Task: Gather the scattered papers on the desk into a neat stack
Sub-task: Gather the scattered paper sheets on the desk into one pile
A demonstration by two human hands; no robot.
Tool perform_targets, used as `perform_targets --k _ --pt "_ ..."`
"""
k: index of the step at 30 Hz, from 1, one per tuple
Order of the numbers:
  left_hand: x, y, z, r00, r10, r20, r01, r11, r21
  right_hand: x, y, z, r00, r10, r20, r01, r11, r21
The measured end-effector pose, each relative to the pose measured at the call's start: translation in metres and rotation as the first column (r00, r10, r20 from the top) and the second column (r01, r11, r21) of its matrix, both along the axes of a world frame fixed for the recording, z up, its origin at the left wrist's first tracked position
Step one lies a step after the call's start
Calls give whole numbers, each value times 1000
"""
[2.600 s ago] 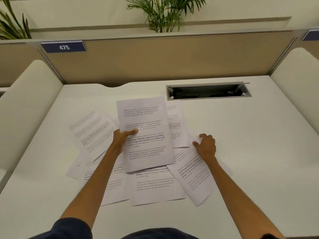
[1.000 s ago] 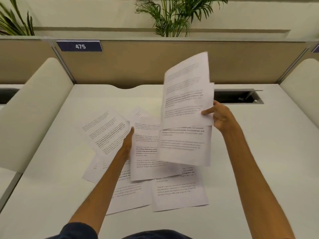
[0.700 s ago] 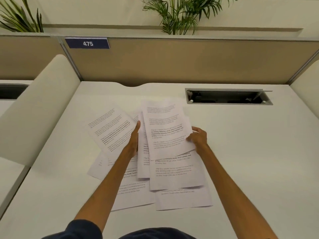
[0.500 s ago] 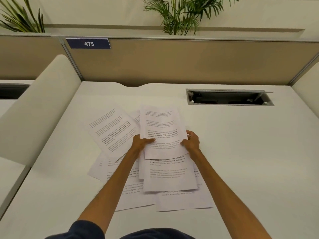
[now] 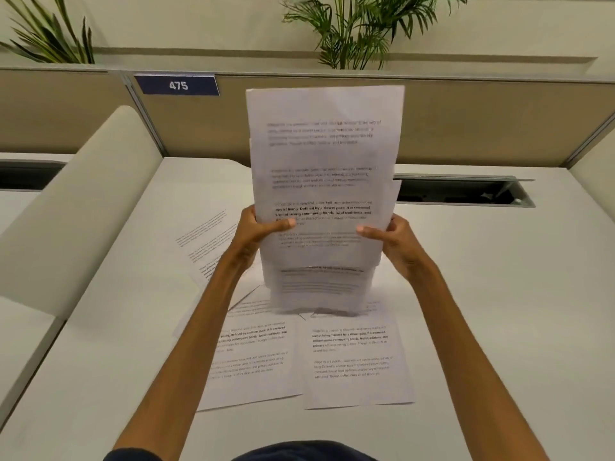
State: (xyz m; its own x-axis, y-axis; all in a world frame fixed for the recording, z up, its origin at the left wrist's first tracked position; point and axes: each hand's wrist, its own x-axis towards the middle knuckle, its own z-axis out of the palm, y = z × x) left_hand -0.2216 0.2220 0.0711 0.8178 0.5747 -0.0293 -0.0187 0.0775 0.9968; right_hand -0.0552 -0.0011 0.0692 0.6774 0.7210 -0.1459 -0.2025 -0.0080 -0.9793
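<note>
i see a white desk (image 5: 499,294) from above, my two bare arms reaching forward. going left to right: one sheet (image 5: 206,241) lies angled on the desk by my left forearm, partly hidden by it. my left hand (image 5: 256,232) is closed on the left edge of a sheaf (image 5: 319,181) of printed pages, thumb across the front, fingers behind. the sheaf stands upright, its blurred lower edge at or just above the loose pages below; i cannot tell if it touches. my right hand (image 5: 396,241) pinches the right edge the same way. below the sheaf two more sheets lie flat side by side, the left page (image 5: 253,361) and the right page (image 5: 356,364), with others partly tucked beneath.

i judge the paper light, thin and floppy, slick sheet on sheet; the edges in the sheaf sit stepped, not flush. holding both long edges about midway looks right for keeping it stiff while squaring it.

further right, a cable tray (image 5: 466,193) is sunk in the desk; its dark inside shows nothing i can name.
</note>
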Motion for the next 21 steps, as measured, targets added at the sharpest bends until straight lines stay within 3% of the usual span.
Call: perform_targets --k 4,9,14,21 --pt "3 -9 8 994 78 78 -79 997 1 -9 0 7 993 15 119 -11 999 -32" --pt "5 -23 4 996 74 41 -76 996 41 -22 -1 -3 995 -39 97 42 999 -28" --pt "-1 -34 -14 996 74 41 -73 997 -23 -36 -8 -33 994 -97 47 100 993 -61" --pt "-13 -41 -59 992 53 -112 -60 996 -63 -51 -2 -44 997 -52 52 61 977 -203"
